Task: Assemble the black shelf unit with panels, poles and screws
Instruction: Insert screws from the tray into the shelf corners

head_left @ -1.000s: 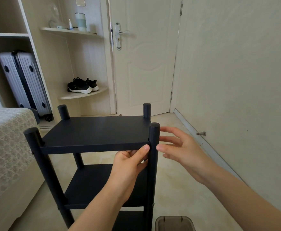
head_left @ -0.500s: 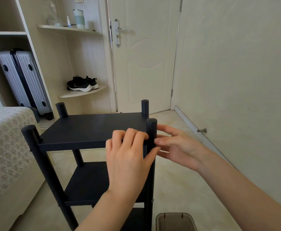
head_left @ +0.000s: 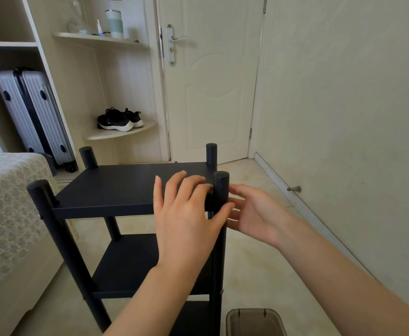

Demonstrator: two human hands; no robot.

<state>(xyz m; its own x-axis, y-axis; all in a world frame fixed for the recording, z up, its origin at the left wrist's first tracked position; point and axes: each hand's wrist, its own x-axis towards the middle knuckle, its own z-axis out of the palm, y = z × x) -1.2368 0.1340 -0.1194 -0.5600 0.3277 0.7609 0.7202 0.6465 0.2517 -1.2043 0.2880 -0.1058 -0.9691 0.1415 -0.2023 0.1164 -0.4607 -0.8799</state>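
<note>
While the black shelf unit [head_left: 125,263] stood upright on the floor between the bed [head_left: 4,214] and the wall, both hands were at its near-right pole [head_left: 220,187], where the top panel [head_left: 116,187] met it. Left hand [head_left: 186,214]: fingers loosely bent and spread, tips resting on the panel corner, thumb against the pole just below the panel edge, nothing clasped. Right hand [head_left: 254,214]: palm turned toward the pole, fingers nearly straight, tips touching the pole's right side, nothing visibly gripped. No screw or tool was visible, and the joint itself was hidden behind the left hand.

Judged step: seating or checking that corner joint. Doing it well likely meant pressing the panel corner flat with the left hand while the right steadied the pole square, so hole and panel lined up before any screw went in. The pole needed to stand parallel with the other three; their top ends looked roughly level. Any push was best aimed downward, not sideways, since the unit was tall and narrow and could tip. A brown bin [head_left: 254,321] sat low beside that pole, worth avoiding.
</note>
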